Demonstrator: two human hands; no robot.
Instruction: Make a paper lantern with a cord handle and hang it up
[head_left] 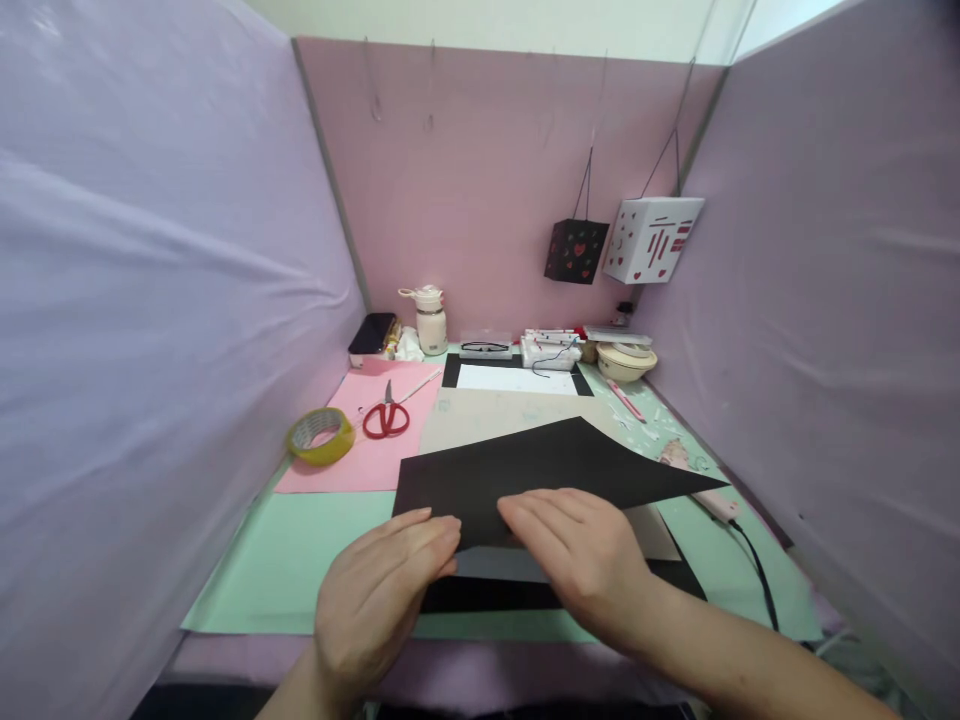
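Note:
A black paper sheet (pixel 540 465) lies folded over itself on the table in front of me, its upper flap lifted and pointing right. My left hand (pixel 379 595) presses on the sheet's near left edge, fingers together. My right hand (pixel 581 555) lies flat on the fold at the middle, fingers pointing left. Under the black sheet lies a beige sheet (pixel 502 415).
A pink sheet (pixel 352 455) carries red scissors (pixel 386 415); a yellow tape roll (pixel 321 436) sits at its left. The green mat (pixel 285 560) covers the table. A bottle (pixel 431 320), boxes and a bowl (pixel 626 362) line the back wall. Two paper lanterns (pixel 651 238) hang at right. A cabled tool (pixel 712 502) lies right.

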